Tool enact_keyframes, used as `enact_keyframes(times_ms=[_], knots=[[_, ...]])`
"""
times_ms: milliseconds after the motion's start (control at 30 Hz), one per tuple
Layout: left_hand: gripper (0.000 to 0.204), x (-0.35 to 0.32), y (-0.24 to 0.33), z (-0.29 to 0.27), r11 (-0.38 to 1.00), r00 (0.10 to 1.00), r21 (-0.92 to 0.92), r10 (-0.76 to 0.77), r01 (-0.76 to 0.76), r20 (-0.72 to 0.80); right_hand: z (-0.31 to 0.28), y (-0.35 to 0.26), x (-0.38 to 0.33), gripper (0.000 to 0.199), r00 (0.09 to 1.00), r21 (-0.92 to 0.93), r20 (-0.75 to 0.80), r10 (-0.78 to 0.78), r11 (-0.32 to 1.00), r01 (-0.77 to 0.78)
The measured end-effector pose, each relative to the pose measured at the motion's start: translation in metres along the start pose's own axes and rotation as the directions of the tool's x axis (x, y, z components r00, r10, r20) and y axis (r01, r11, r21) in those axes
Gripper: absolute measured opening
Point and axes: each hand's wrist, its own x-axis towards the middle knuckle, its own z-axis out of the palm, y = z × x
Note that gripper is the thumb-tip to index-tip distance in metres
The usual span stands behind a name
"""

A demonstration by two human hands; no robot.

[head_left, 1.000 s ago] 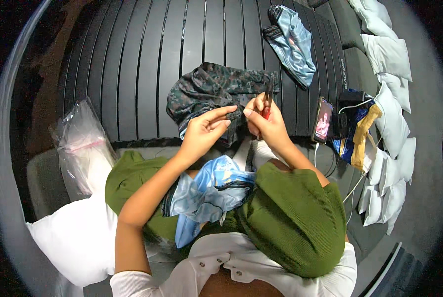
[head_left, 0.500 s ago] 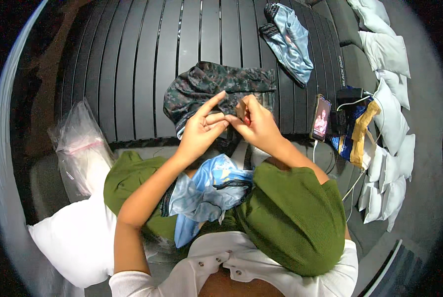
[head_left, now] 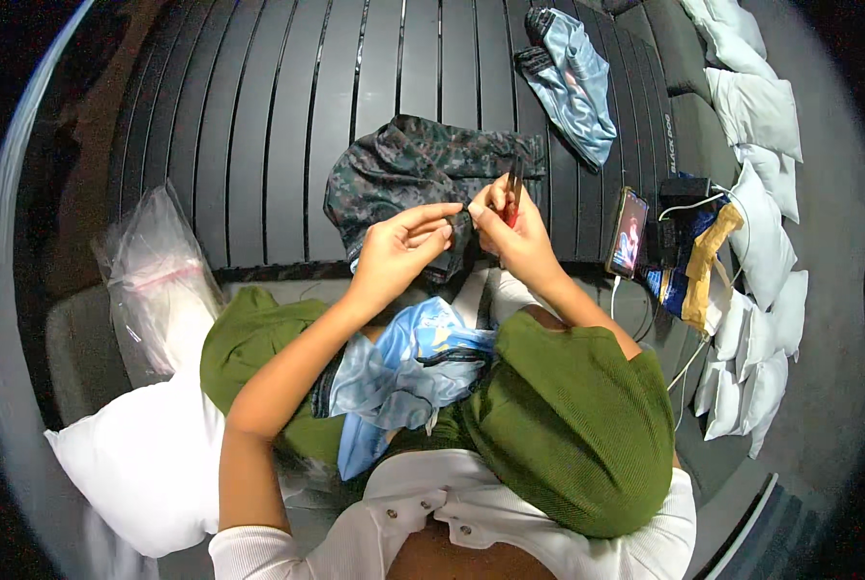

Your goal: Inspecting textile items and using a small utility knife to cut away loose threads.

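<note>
A dark camouflage-patterned garment (head_left: 408, 169) lies on the black slatted table (head_left: 258, 126) in front of me. My left hand (head_left: 403, 246) pinches its near edge between thumb and fingers. My right hand (head_left: 510, 227) meets the left at the same edge and holds a small pair of thread snips (head_left: 514, 184) with a red part, pointing up. A light blue printed garment (head_left: 408, 372) rests on my lap between my green-trousered knees.
Another light blue garment (head_left: 572, 82) lies at the table's far right. A phone (head_left: 628, 232) with a lit screen, cables and a yellow strap sit to the right. White pillows (head_left: 761, 174) line the right side; a clear plastic bag (head_left: 157, 280) and a white pillow (head_left: 142, 464) are at left.
Both hands drew together on the camouflage garment's near edge. The snips, lowered half a second ago, point up again in my right hand.
</note>
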Motion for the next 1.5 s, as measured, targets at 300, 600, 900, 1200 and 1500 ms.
enact_keyframes(times_ms=[300,600,900,1200,1500], knots=[[0.023,-0.0001,0.0073,0.0015,0.623,0.875,0.678,0.481,-0.39,0.061,0.0041,0.0007,0.0003,0.024,0.993,0.004,0.079,-0.084,0.996,0.084],[0.02,0.0019,0.0042,0.0005,0.596,0.894,0.722,0.444,-0.352,0.07,0.0047,-0.0031,0.0,0.024,0.984,-0.302,0.092,-0.154,0.937,0.175],[0.015,0.0042,0.0028,0.0008,0.472,0.833,0.777,0.54,-0.417,0.119,0.0043,-0.0031,-0.0039,0.02,0.973,-0.585,0.15,-0.177,0.778,0.231],[0.013,0.0009,0.0039,-0.0011,0.496,0.864,0.779,0.49,-0.384,0.115,0.001,-0.0009,-0.0037,0.013,0.938,-0.665,0.238,-0.252,0.662,0.346],[0.01,0.0032,-0.0004,-0.0014,0.452,0.85,0.804,0.513,-0.388,0.122,-0.0005,0.0022,-0.0034,0.014,0.947,-0.637,0.202,-0.251,0.7,0.322]])
